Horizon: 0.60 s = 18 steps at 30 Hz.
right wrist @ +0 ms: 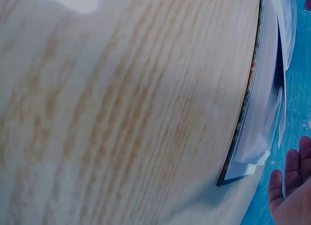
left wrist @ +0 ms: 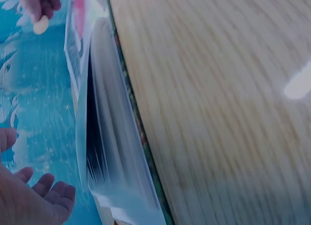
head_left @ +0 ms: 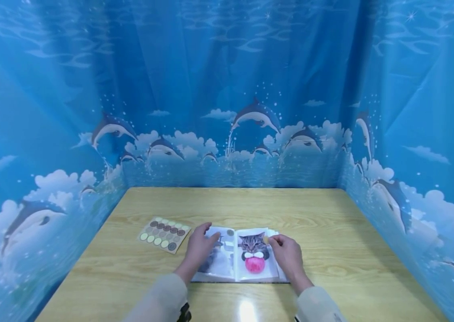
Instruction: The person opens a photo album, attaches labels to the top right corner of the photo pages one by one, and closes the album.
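Observation:
An album [head_left: 227, 267] lies spread on the table. On its right page is a picture of a cat [head_left: 253, 243] above a fluffy pink ball [head_left: 255, 265]. My right hand [head_left: 288, 255] is over that page's upper right, pinching a small pale round sticker [left wrist: 41, 25] between thumb and fingertips. Over the left page hangs my left hand [head_left: 201, 247], its fingers apart and relaxed, holding nothing. A grey-brown round sticker [head_left: 230, 232] sits at the left page's top right corner. In the right wrist view, my right hand [right wrist: 294, 198] shows only partly.
Left of the album lies a sheet of round stickers [head_left: 164, 235], with rows of dark brown and pale yellow-green. The wooden table [head_left: 343, 241] extends around the album. A blue dolphin-print curtain [head_left: 227, 80] encloses the back and sides.

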Each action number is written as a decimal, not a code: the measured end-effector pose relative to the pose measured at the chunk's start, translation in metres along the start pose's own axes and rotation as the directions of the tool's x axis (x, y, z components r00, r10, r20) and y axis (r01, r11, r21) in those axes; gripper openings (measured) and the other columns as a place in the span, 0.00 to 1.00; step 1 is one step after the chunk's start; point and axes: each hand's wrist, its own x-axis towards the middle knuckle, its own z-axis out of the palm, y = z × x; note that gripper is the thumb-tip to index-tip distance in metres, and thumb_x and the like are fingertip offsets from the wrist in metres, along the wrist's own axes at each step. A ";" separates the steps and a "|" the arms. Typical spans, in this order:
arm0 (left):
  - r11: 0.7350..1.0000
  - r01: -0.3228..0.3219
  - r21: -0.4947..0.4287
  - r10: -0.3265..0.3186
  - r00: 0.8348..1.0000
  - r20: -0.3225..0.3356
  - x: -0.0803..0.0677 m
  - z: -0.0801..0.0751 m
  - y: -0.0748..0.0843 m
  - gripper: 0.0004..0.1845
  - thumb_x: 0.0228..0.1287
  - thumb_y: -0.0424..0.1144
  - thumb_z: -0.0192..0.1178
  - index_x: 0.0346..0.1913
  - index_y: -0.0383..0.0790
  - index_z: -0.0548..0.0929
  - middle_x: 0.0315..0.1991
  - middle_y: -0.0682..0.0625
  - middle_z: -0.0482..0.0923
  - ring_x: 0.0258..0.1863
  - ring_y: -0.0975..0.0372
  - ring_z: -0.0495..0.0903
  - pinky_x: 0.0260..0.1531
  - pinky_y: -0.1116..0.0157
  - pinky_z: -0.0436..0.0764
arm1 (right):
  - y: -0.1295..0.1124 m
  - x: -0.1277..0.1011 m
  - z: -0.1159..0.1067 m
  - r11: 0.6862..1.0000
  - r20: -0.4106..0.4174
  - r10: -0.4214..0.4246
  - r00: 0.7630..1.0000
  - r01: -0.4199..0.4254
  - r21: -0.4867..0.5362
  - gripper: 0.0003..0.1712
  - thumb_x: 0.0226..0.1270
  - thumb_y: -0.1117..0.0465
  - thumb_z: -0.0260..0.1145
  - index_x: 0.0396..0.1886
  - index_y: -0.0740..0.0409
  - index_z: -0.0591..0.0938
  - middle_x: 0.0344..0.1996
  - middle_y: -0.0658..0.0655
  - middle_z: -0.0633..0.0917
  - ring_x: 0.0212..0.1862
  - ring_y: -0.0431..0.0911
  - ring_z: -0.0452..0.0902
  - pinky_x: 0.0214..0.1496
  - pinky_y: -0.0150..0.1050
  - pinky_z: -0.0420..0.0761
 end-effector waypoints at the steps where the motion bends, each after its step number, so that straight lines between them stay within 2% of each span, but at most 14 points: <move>1: 0.999 -0.026 0.018 0.026 1.000 0.010 -0.001 0.003 0.000 0.29 0.64 0.40 0.65 0.64 0.29 0.73 0.60 0.31 0.73 0.61 0.40 0.72 0.62 0.43 0.69 | 0.000 0.000 0.000 1.000 0.002 0.000 1.000 0.000 0.000 0.09 0.68 0.59 0.66 0.36 0.60 0.87 0.27 0.50 0.84 0.32 0.45 0.77 0.39 0.42 0.77; 4: 0.993 -0.094 0.069 0.091 0.994 0.053 -0.005 0.011 0.001 0.28 0.65 0.40 0.65 0.63 0.28 0.74 0.60 0.32 0.74 0.61 0.41 0.72 0.63 0.44 0.69 | 0.001 0.000 0.001 1.000 0.005 0.003 1.000 -0.003 -0.001 0.09 0.68 0.60 0.65 0.36 0.60 0.87 0.27 0.50 0.84 0.33 0.45 0.77 0.39 0.42 0.77; 6: 0.980 -0.162 0.114 0.153 0.984 0.087 -0.008 0.016 0.002 0.27 0.64 0.40 0.66 0.61 0.28 0.75 0.59 0.32 0.75 0.61 0.41 0.73 0.63 0.44 0.69 | 0.001 0.000 0.001 1.000 0.010 0.007 1.000 -0.007 0.000 0.09 0.68 0.60 0.65 0.36 0.60 0.87 0.28 0.50 0.84 0.33 0.44 0.77 0.39 0.42 0.77; 10: 0.933 -0.298 0.203 0.264 0.948 0.179 -0.015 0.028 0.007 0.26 0.63 0.40 0.67 0.59 0.28 0.77 0.58 0.33 0.76 0.59 0.41 0.74 0.62 0.44 0.70 | 0.003 0.002 0.000 1.000 0.011 -0.001 1.000 0.001 -0.008 0.09 0.68 0.60 0.65 0.36 0.60 0.87 0.28 0.51 0.84 0.32 0.45 0.77 0.38 0.42 0.77; 13: 0.881 -0.371 0.294 0.301 0.918 0.257 -0.021 0.038 0.012 0.26 0.63 0.43 0.67 0.59 0.30 0.78 0.60 0.33 0.75 0.61 0.42 0.73 0.62 0.44 0.69 | 0.004 0.005 -0.002 1.000 0.008 -0.008 1.000 0.008 -0.025 0.09 0.68 0.59 0.66 0.36 0.60 0.87 0.27 0.51 0.84 0.32 0.45 0.76 0.37 0.41 0.76; 15: 0.833 -0.406 0.376 0.303 0.903 0.304 -0.026 0.044 0.014 0.28 0.63 0.47 0.67 0.60 0.33 0.78 0.62 0.35 0.74 0.63 0.43 0.72 0.63 0.45 0.69 | 0.006 0.008 -0.004 0.999 0.005 -0.014 1.000 0.014 -0.038 0.09 0.68 0.59 0.66 0.36 0.61 0.87 0.27 0.51 0.84 0.32 0.45 0.76 0.37 0.42 0.76; 18: 0.734 -0.468 0.492 0.326 0.878 0.349 -0.031 0.054 0.017 0.29 0.60 0.51 0.69 0.59 0.37 0.81 0.60 0.39 0.76 0.61 0.47 0.73 0.62 0.47 0.71 | 0.007 0.012 -0.006 0.999 0.009 -0.023 1.000 0.023 -0.047 0.09 0.68 0.59 0.66 0.36 0.61 0.88 0.29 0.52 0.85 0.33 0.46 0.77 0.38 0.42 0.77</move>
